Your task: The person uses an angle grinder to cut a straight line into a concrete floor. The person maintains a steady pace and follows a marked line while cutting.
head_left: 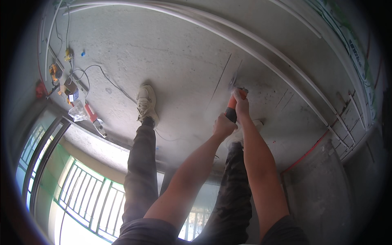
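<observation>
My left hand (224, 125) is closed round the dark rear end of an orange and black angle grinder (232, 103). Farther forward, my right hand (242, 105) wraps the tool near its head. The grinder's disc (234, 78) meets the grey concrete floor, blurred by motion or dust. Beside the disc, a long straight dark cut (223, 75) runs along the floor, with a fainter line to its right. Pale haze hangs about the tool. My left shoe (145, 102) stands to the left; my right shoe is partly hidden behind my arms.
Long white pipes (228, 36) cross the floor ahead and to the right. A grey cable (110, 79) trails at left near a red and grey power tool (91, 112), a clear plastic bag (78, 111) and a cardboard box (70, 85). A sliding door frame (49, 151) and railing (87, 196) lie at lower left.
</observation>
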A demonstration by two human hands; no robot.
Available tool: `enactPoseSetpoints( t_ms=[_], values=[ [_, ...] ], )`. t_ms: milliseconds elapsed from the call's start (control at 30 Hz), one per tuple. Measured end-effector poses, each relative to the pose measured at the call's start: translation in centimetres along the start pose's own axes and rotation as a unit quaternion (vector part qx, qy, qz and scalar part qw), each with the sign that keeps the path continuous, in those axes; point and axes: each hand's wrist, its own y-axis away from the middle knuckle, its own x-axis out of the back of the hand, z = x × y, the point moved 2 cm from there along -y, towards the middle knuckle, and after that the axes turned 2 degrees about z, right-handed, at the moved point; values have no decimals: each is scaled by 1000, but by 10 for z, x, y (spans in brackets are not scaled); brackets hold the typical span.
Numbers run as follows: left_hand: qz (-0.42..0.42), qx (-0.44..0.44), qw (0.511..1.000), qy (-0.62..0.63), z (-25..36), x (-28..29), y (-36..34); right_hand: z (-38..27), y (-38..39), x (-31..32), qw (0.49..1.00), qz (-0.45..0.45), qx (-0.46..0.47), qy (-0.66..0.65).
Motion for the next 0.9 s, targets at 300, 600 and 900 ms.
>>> enactPoseSetpoints(
  t_ms=[300,600,900],
  values=[
    [-12,-1,1000,20,-5,-7,-9,4,-12,3,999,-41,24,-19],
    [-28,11,999,-16,9,0,-1,9,-22,7,999,9,33,10],
    [-14,3,1000,-16,20,1,1,-18,-4,1,1000,18,7,17]
  ],
)
